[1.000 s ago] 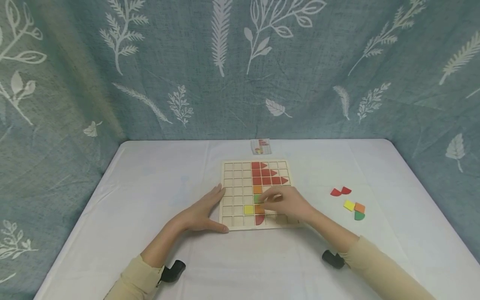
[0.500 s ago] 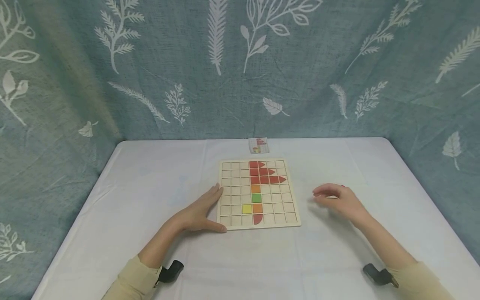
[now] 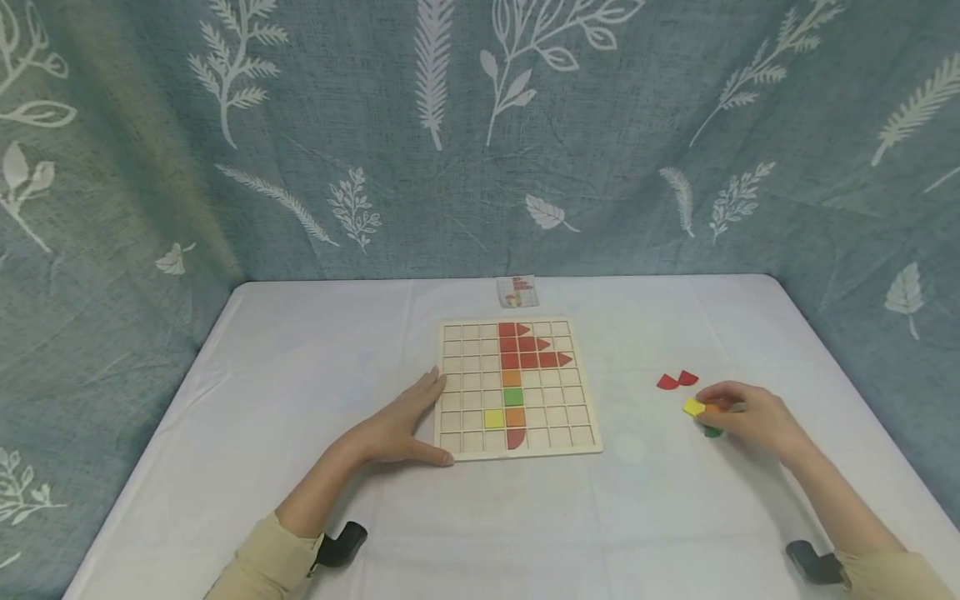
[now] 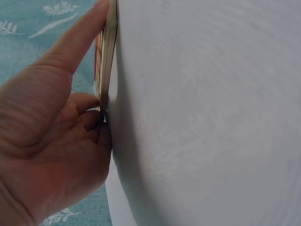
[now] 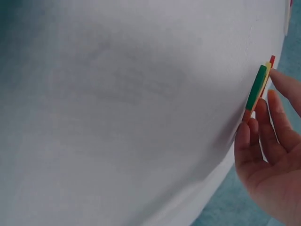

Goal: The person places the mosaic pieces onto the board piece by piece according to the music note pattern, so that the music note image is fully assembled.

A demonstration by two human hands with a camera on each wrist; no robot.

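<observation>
My left hand (image 3: pixel 405 421) rests spread against the left edge of a wooden grid board (image 3: pixel 465 362), thumb at its near corner. In the left wrist view, that thumb lies along the board's edge (image 4: pixel 109 56). Red tiles fill part of the upper rows; below them run an orange tile (image 3: pixel 511 378), a green tile (image 3: pixel 513 397) and a second orange one, with a yellow tile (image 3: pixel 493 418) beside it. My right hand (image 3: pixel 757 421) reaches over loose pieces, thumb and fingertips at a yellow square (image 3: pixel 693 407). A green piece (image 5: pixel 256 88) shows near the fingers; an orange one is partly hidden.
Two red quarter-round pieces (image 3: pixel 677 381) lie beyond the right hand. A small picture card (image 3: pixel 517 292) sits behind the board. Black wrist cameras (image 3: pixel 342 544) hang under both forearms. Patterned curtains (image 3: pixel 465 208) surround the white table (image 3: pixel 315 350).
My right hand has left the board and moved right to the loose pieces, coming down over the yellow, orange and green ones. The left hand has stayed at the board's edge.
</observation>
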